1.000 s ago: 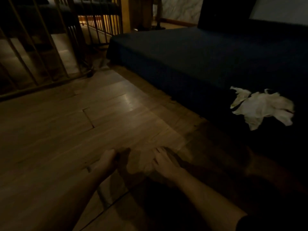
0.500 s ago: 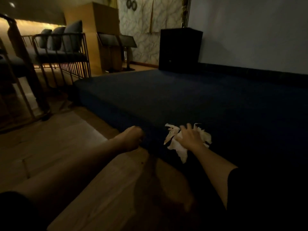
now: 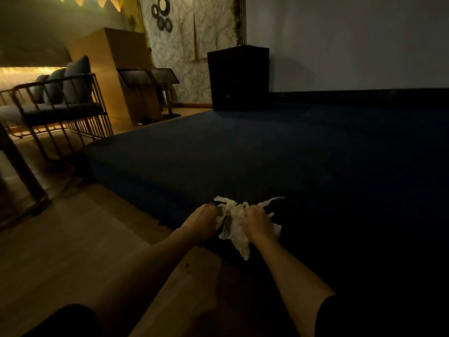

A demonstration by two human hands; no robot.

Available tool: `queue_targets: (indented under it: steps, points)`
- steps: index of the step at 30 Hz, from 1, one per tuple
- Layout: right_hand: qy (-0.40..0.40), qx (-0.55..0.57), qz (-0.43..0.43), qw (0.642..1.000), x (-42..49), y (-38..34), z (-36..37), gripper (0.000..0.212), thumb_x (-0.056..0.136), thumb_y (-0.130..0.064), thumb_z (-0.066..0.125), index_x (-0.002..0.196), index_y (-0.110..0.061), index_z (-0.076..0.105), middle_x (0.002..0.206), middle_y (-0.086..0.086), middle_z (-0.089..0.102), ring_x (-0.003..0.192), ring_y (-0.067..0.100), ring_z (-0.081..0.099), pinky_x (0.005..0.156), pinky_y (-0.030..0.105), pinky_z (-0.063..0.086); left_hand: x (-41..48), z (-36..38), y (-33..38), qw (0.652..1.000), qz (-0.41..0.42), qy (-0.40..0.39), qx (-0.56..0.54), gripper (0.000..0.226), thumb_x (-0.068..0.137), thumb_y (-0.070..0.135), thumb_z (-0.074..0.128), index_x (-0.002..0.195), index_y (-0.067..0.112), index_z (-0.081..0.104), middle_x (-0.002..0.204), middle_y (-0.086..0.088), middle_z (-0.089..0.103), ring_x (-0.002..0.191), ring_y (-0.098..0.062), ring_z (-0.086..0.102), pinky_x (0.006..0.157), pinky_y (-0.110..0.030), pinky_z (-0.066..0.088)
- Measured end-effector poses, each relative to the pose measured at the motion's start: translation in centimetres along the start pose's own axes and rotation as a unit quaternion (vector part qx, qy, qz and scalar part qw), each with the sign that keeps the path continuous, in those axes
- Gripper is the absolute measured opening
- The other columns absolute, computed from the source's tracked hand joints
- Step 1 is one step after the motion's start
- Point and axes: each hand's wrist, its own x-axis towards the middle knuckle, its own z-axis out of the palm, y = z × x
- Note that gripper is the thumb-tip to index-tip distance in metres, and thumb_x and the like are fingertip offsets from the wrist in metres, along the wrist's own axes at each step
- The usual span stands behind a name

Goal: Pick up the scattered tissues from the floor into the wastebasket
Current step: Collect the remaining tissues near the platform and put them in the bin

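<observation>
Two bare hands are at work on one bundle of white tissues (image 3: 234,224), which lies at the near edge of a dark blue carpeted platform (image 3: 267,154), just above the wooden floor (image 3: 73,251).

Far left: metal-framed chairs (image 3: 60,103) with grey cushions stand on the wooden floor, well apart from the work. A wooden cabinet (image 3: 116,69) and two music stands (image 3: 148,77) sit behind them. None bears on the task.

Centre left: the left hand (image 3: 202,221) rests at the platform edge with its fingers curled inward and pressed together against the left side of the tissues. It appears to pinch a fold of paper, though the fingertips are hidden in shadow and the exact hold cannot be confirmed. In my judgement it is placed there to stop loose pieces from sliding off the edge.

Centre: the tissues are crumpled and ragged, with strips trailing up to the right and one tail hanging down over the platform face. They are gathered between the hands, which suggests several pieces are being bunched into one load.

Centre right: the right hand (image 3: 258,223) lies on top of the bundle, knuckles up, fingers bent down and closed into the paper.

Right rear: a black speaker box (image 3: 238,77) stands against the wall, well apart.

No wastebasket is in view. Judged stage: gathering, with the carry and drop not yet done. Risk: thin torn strips may shed when lifted.
</observation>
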Motion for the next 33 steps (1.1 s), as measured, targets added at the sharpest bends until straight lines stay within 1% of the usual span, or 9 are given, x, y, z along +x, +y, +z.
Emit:
queue_targets:
  steps: [2, 5, 9, 12, 15, 19, 23, 29, 33]
  points:
    - [0.004, -0.009, -0.014, 1.000, -0.3, 0.4, -0.6, 0.013, 0.092, -0.022, 0.050, 0.098, -0.016, 0.060, 0.104, 0.007, 0.061, 0.089, 0.020, 0.059, 0.079, 0.040, 0.052, 1.0, -0.1, 0.3, 1.000, 0.016, -0.007, 0.018, 0.029, 0.090, 0.010, 0.051, 0.118, 0.015, 0.052, 0.119, -0.006, 0.057, 0.104, -0.022, 0.059, 0.090, -0.036, 0.053]
    - [-0.026, 0.034, -0.027, 0.999, -0.2, 1.0, -3.1, 0.033, 0.092, -0.015, 0.049, 0.059, -0.016, 0.051, 0.072, 0.005, 0.054, 0.074, 0.021, 0.055, 0.068, 0.035, 0.052, 3.9, 0.0, -0.7, 0.999, -0.013, -0.004, -0.044, 0.056, 0.088, 0.013, 0.055, 0.138, 0.019, 0.031, 0.133, -0.011, 0.050, 0.113, -0.025, 0.056, 0.092, -0.036, 0.052]
    - [0.018, 0.074, 0.001, 0.997, 1.0, 2.8, -7.6, 0.038, 0.084, -0.002, 0.049, 0.049, -0.015, 0.046, 0.059, 0.003, 0.049, 0.059, 0.016, 0.054, 0.050, 0.027, 0.046, 7.0, 1.4, -1.3, 0.994, -0.019, -0.049, -0.095, 0.061, 0.089, 0.016, 0.055, 0.142, 0.016, 0.027, 0.137, -0.017, 0.048, 0.119, -0.030, 0.053, 0.099, -0.040, 0.048]
    - [0.031, 0.071, -0.002, 0.997, 0.8, 3.4, -11.8, 0.036, 0.085, -0.003, 0.055, 0.051, -0.014, 0.052, 0.056, 0.002, 0.049, 0.053, 0.010, 0.048, 0.046, 0.014, 0.041, 8.1, 1.4, -2.2, 0.990, -0.026, -0.058, -0.127, 0.031, 0.086, 0.017, 0.059, 0.117, 0.010, 0.058, 0.115, -0.014, 0.062, 0.099, -0.025, 0.062, 0.086, -0.035, 0.053]
    - [0.063, 0.090, 0.022, 0.994, 0.5, 3.9, -14.4, 0.018, 0.084, 0.000, 0.059, 0.067, -0.004, 0.066, 0.066, 0.004, 0.056, 0.065, 0.013, 0.056, 0.055, 0.021, 0.045, 8.1, 0.8, -2.4, 0.987, -0.036, -0.078, -0.135, 0.010, 0.082, 0.018, 0.064, 0.092, 0.015, 0.063, 0.100, -0.008, 0.063, 0.085, -0.019, 0.062, 0.072, -0.031, 0.053]
    - [0.051, 0.066, 0.025, 0.996, -1.0, 4.4, -15.7, 0.017, 0.084, 0.002, 0.056, 0.072, -0.002, 0.068, 0.070, 0.007, 0.057, 0.069, 0.015, 0.056, 0.061, 0.024, 0.047, 7.1, 0.6, 1.1, 0.965, -0.022, -0.055, -0.255, 0.013, 0.084, 0.026, 0.063, 0.089, 0.014, 0.061, 0.091, -0.007, 0.065, 0.084, -0.020, 0.065, 0.079, -0.036, 0.057]
    - [0.028, 0.082, 0.039, 0.995, -4.6, 5.8, -17.5, 0.023, 0.085, 0.001, 0.056, 0.070, -0.014, 0.066, 0.068, -0.001, 0.057, 0.067, 0.009, 0.056, 0.065, 0.025, 0.046, 4.1, -0.4, 8.7, 0.965, -0.005, -0.102, -0.243, 0.006, 0.086, 0.023, 0.059, 0.085, 0.017, 0.062, 0.087, -0.006, 0.067, 0.076, -0.017, 0.064, 0.066, -0.029, 0.050]
    - [0.130, 0.187, 0.097, 0.969, -15.1, 9.0, -22.6, 0.017, 0.087, -0.008, 0.058, 0.100, -0.016, 0.064, 0.087, -0.003, 0.065, 0.080, 0.009, 0.060, 0.068, 0.015, 0.047, -4.1, -2.8, 19.4, 0.931, 0.100, 0.031, -0.349, 0.013, 0.087, 0.003, 0.052, 0.089, -0.003, 0.064, 0.095, -0.022, 0.065, 0.088, -0.034, 0.061, 0.077, -0.039, 0.050]
    - [0.187, 0.167, 0.157, 0.955, -23.4, 11.1, -26.1, 0.033, 0.084, 0.003, 0.054, 0.115, -0.008, 0.061, 0.107, 0.009, 0.066, 0.099, 0.020, 0.061, 0.083, 0.023, 0.046, -10.5, -5.0, 26.2, 0.911, 0.090, -0.075, -0.396, 0.014, 0.090, 0.015, 0.049, 0.089, 0.010, 0.062, 0.096, -0.011, 0.065, 0.083, -0.016, 0.061, 0.072, -0.022, 0.048]
